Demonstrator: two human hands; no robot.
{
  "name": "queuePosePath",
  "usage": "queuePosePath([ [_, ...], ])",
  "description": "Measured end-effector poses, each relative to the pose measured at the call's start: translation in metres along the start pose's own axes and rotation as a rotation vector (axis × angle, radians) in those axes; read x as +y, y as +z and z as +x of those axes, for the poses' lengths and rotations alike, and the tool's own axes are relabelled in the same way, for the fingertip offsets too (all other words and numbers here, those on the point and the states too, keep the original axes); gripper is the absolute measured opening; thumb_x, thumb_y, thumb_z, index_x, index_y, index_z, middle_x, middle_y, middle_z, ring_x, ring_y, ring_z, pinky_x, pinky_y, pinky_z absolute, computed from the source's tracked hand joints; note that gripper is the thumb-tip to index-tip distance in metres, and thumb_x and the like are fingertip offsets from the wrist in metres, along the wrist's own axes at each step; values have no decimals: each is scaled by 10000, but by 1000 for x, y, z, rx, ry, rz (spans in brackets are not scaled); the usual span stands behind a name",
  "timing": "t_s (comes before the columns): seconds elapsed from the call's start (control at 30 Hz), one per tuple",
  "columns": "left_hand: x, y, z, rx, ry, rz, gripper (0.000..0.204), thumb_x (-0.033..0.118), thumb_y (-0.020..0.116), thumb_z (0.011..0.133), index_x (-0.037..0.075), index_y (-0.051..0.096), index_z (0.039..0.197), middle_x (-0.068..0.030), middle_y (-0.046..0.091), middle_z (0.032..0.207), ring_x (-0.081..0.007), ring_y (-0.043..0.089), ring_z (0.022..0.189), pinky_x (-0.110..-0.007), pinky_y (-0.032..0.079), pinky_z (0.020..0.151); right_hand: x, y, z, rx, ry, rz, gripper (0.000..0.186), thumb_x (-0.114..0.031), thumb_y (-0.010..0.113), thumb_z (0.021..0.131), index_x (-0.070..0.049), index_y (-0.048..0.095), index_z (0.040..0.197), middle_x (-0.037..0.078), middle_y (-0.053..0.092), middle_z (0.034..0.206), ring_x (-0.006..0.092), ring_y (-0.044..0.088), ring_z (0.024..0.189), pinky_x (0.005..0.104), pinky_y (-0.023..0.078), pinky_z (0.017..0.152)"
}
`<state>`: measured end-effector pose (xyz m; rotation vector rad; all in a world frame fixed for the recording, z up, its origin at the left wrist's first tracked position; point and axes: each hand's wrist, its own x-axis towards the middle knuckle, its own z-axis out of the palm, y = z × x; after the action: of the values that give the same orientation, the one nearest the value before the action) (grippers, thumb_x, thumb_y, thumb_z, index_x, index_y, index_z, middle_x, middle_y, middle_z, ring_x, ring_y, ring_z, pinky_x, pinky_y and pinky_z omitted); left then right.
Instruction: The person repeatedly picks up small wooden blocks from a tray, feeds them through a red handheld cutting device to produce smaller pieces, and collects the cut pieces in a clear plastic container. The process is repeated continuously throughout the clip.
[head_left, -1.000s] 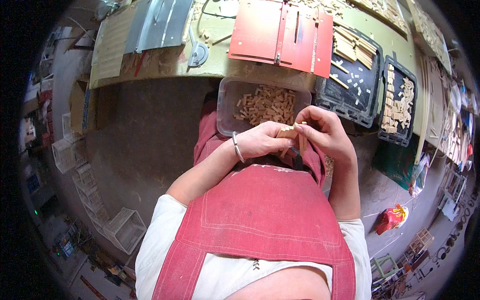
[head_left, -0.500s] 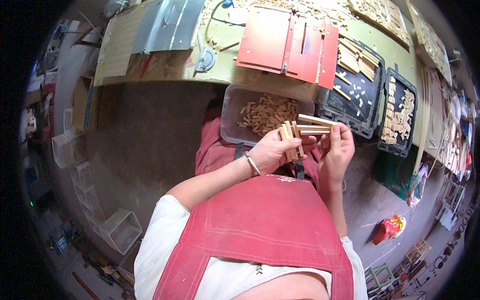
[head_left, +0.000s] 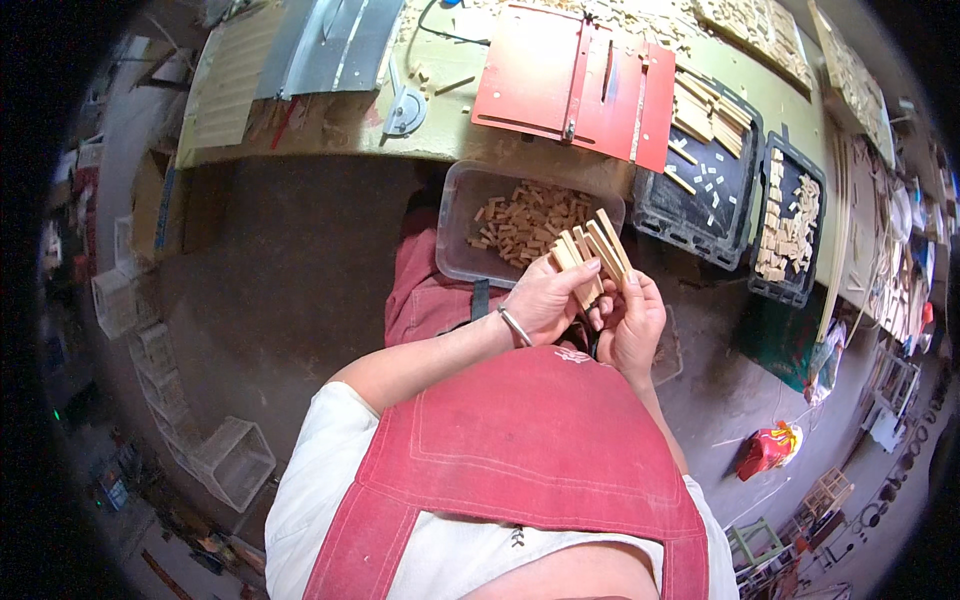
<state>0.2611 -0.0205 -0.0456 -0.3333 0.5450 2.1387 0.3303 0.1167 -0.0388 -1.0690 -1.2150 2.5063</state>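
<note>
My left hand [head_left: 545, 299] is closed around a bundle of thin wooden sticks [head_left: 574, 254]. Beside it my right hand [head_left: 634, 322] pinches the lower ends of a few more wooden sticks [head_left: 607, 240], which fan upward next to the bundle. The two hands meet in front of my red apron, and the fingers hide the sticks' lower ends. Just beyond them sits a translucent plastic bin [head_left: 453, 225] with many short wooden pieces [head_left: 530, 218] inside.
On the green workbench [head_left: 330, 140] lies a red saw table [head_left: 530, 80] with a slot. To its right are a black tray [head_left: 735, 190] with long sticks and a second black tray [head_left: 790, 290] with small blocks. A blue-grey mitre gauge [head_left: 405, 112] rests left.
My right hand has moved left and closer to my left hand. The sticks it holds have swung from nearly level to upright beside the left hand's bundle.
</note>
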Motion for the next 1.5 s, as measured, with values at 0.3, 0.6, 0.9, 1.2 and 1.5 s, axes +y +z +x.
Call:
queuePosePath([
  [0.3, 14, 3, 4, 110, 22, 172, 455, 185, 642, 1112, 37, 516, 1524, -151, 652, 1479, -282, 652, 1351, -439, 562, 1114, 2, 18, -8, 51, 92, -191, 120, -157, 614, 1103, -59, 632, 1037, -2, 610, 704, 50, 534, 500, 214, 398, 402],
  [0.6, 23, 5, 0, 138, -21, 256, 422, 155, 640, 1110, 35, 518, 1495, -170, 647, 1477, -322, 624, 1393, -501, 509, 1195, 22, 5, -7, -5, -293, -507, 237, -218, 760, 1010, -28, 642, 929, 90, 682, 823, 175, 648, 720, 360, 524, 648],
  [0.9, 11, 11, 5, 119, 81, 502, 417, 238, 593, 1135, 51, 496, 1495, -161, 647, 1487, -293, 625, 1362, -483, 501, 1178, -15, 3, -23, -1, -839, -1176, 416, -365, 832, 833, -69, 639, 1053, 136, 627, 986, 344, 673, 923, 481, 544, 776],
  [1.2, 2, 16, 7, 187, 151, 290, 411, 178, 611, 1124, 43, 539, 1506, -142, 677, 1468, -250, 639, 1360, -424, 498, 1191, -29, 29, -9, -120, -898, -1518, 500, -292, 811, 732, -22, 624, 1109, 146, 625, 975, 342, 659, 914, 461, 545, 764],
  [1.5, 10, 16, 17, 118, 168, 163, 440, 173, 575, 1141, 64, 506, 1561, -128, 637, 1523, -241, 605, 1407, -422, 475, 1217, -31, 37, 8, -154, -948, -1479, 486, -363, 809, 731, -41, 626, 1046, 146, 621, 1009, 334, 640, 955, 475, 522, 783],
])
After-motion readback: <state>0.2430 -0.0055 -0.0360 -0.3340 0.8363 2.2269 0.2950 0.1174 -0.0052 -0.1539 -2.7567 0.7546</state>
